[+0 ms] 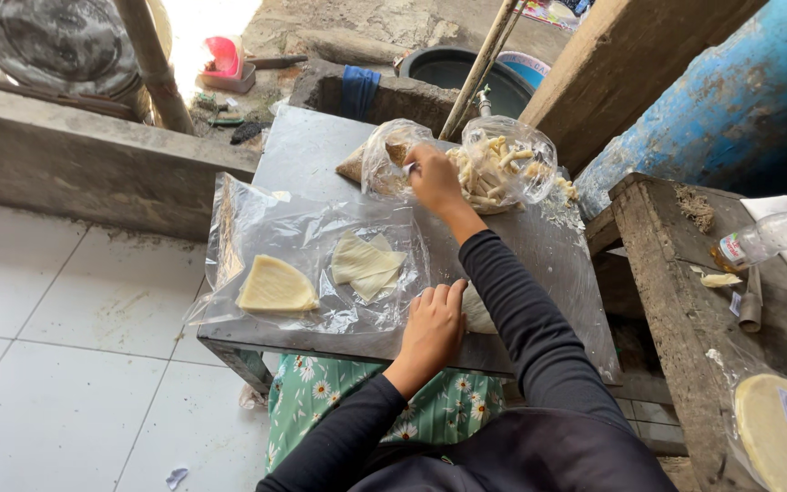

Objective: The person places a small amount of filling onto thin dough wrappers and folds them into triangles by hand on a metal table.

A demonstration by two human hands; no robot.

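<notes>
Blue drum (730, 100), plastic bottle (771, 235), red scoop (222, 56)

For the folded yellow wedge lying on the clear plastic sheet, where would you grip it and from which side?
Probably by the curved wide edge of the yellow wedge, coming from the near table edge. It lies flat on the plastic sheet, apart from the paler folded piece, and that side is unobstructed. The left hand rests closest; the right hand is at the bags.
</notes>
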